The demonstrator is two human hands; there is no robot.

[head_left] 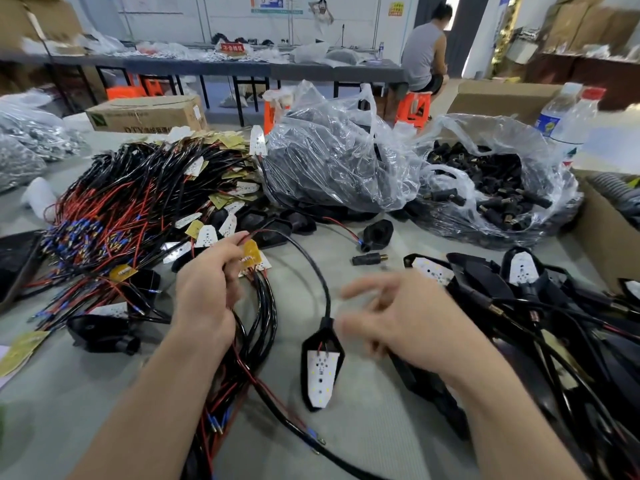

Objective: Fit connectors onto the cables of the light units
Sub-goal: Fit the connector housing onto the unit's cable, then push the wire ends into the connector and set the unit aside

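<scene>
Firmly — left hand (204, 292) grips glossy cables (266, 301).

Glossy crinkled clear plastic bags (332, 150), matt cardboard box (145, 114), black rubbery-looking cables (263, 299), matt grey tabletop (363, 427)

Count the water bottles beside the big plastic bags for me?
2. A white-capped bottle and a red-capped bottle stand side by side behind the bag of connectors on the right. Others could hide behind the bags.
</scene>
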